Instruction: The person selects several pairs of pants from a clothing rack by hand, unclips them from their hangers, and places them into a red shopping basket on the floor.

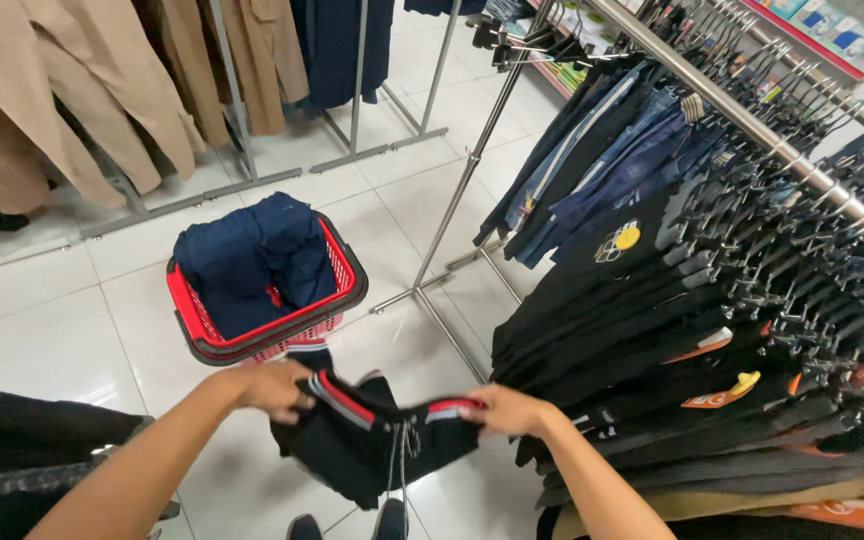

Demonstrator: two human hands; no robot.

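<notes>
Shorts (pixel 367 440) hang between both hands, waistband running left to right; left hand (pixel 274 388) and right hand (pixel 508 410) each grip one end, above the floor (pixel 42 340).

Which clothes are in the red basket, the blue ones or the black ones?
The dark blue folded clothes fill the red basket. The black shorts with a red-striped waistband are held between both hands.

A pair of black shorts (pixel 367 440), with a red, white and grey striped waistband and a dangling drawstring, is hanging in the air above the pale tiled floor, its waistband stretched level and its legs drooping in loose folds.
</notes>
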